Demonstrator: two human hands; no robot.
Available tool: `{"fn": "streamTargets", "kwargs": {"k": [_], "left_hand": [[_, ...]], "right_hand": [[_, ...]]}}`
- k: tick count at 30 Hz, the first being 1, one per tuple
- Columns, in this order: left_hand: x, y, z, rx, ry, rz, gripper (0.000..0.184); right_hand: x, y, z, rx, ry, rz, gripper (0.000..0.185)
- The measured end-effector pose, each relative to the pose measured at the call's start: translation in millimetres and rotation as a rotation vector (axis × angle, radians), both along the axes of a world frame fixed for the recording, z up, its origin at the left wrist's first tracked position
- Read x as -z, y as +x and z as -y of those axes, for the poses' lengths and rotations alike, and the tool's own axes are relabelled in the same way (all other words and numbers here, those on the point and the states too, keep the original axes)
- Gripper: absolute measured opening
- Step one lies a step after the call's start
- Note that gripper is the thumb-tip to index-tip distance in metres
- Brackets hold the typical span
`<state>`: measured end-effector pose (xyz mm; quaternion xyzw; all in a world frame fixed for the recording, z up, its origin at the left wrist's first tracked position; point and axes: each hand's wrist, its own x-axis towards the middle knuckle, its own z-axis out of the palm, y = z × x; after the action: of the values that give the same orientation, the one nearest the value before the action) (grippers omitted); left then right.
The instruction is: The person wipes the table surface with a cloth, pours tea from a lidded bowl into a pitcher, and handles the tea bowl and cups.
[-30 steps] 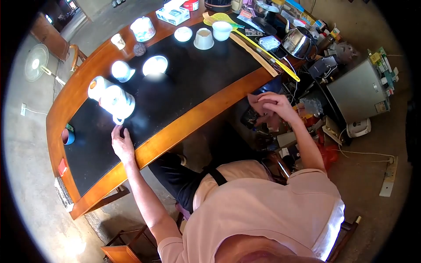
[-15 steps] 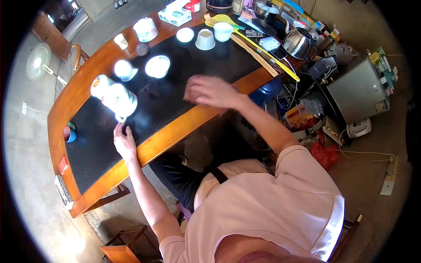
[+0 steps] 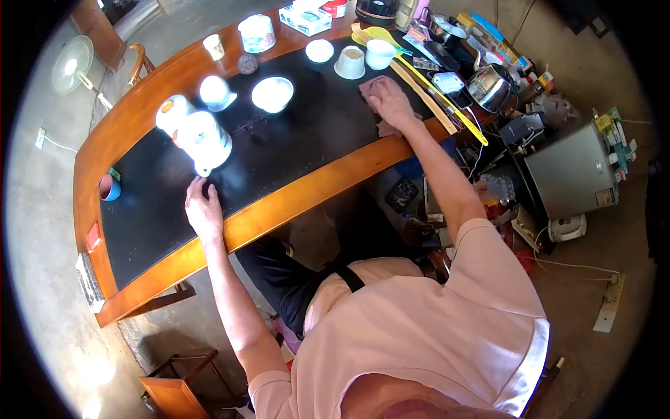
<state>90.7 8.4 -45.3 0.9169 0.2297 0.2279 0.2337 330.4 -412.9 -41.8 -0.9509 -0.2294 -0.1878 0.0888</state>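
Note:
My right hand (image 3: 392, 103) presses a brownish-pink cloth (image 3: 372, 88) onto the black tabletop (image 3: 307, 133), just below a white bowl (image 3: 380, 54) and an upside-down white cup (image 3: 350, 63). Part of the cloth also shows under the wrist. My left hand (image 3: 204, 207) rests on the tabletop with its fingers apart, holding nothing. Just beyond its fingertips is the handle of a large white mug (image 3: 204, 142). Another white container (image 3: 174, 115) touches that mug. A white pot (image 3: 217, 93) and a shiny white bowl (image 3: 273, 94) stand farther back.
A wooden strip (image 3: 426, 96), a yellow perforated tool (image 3: 464, 120) and a steel kettle (image 3: 491, 89) lie or stand at the right. A tissue box (image 3: 305, 20) and a lidded jar (image 3: 257, 33) line the far edge. At the left is a blue cup (image 3: 109, 188).
My right hand has moved from beside the table's right side, over the near edge, onto the tabletop near the upside-down cup with the cloth. The view has shifted slightly. My left hand stays by the mug.

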Motion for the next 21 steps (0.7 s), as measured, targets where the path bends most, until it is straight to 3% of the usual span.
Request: {"fn": "streamTargets", "kwargs": {"k": [1, 4, 7, 8, 10, 12, 14, 16, 18, 20, 21], "left_hand": [[1, 1, -1, 0.007, 0.017, -0.001, 0.027], [-1, 1, 2, -0.006, 0.045, -0.021, 0.028], [4, 2, -3, 0.011, 0.035, 0.003, 0.028], [2, 1, -1, 0.014, 0.024, 0.005, 0.027], [-2, -1, 1, 0.023, 0.007, 0.011, 0.026], [-1, 0, -3, 0.036, 0.017, 0.019, 0.026], [-1, 0, -1, 0.022, -0.010, 0.011, 0.026], [1, 0, -3, 0.033, -0.003, 0.011, 0.026], [3, -1, -4, 0.032, 0.005, 0.005, 0.027], [4, 0, -3, 0.020, 0.018, -0.003, 0.027], [2, -1, -2, 0.015, 0.005, -0.009, 0.028]], "right_hand": [[-6, -10, -12, -0.053, -0.011, 0.008, 0.038], [-22, -52, -69, -0.545, 0.145, -0.169, 0.034], [-27, -106, -122, -0.721, 0.191, -0.313, 0.032], [-1, -114, -139, -0.775, 0.356, -0.181, 0.027], [5, -133, -162, -0.891, 0.472, -0.214, 0.025], [-25, -144, -151, -0.635, 0.630, -0.682, 0.025], [-71, -140, -121, -0.403, 0.859, -0.795, 0.027], [-68, -110, -83, -0.497, 1.449, -0.869, 0.030], [-72, -84, -23, -0.190, 1.128, -0.680, 0.033], [-39, -44, 52, -0.346, 0.669, -0.505, 0.033], [-45, -50, 66, -0.212, 0.390, -0.511, 0.030]]}}
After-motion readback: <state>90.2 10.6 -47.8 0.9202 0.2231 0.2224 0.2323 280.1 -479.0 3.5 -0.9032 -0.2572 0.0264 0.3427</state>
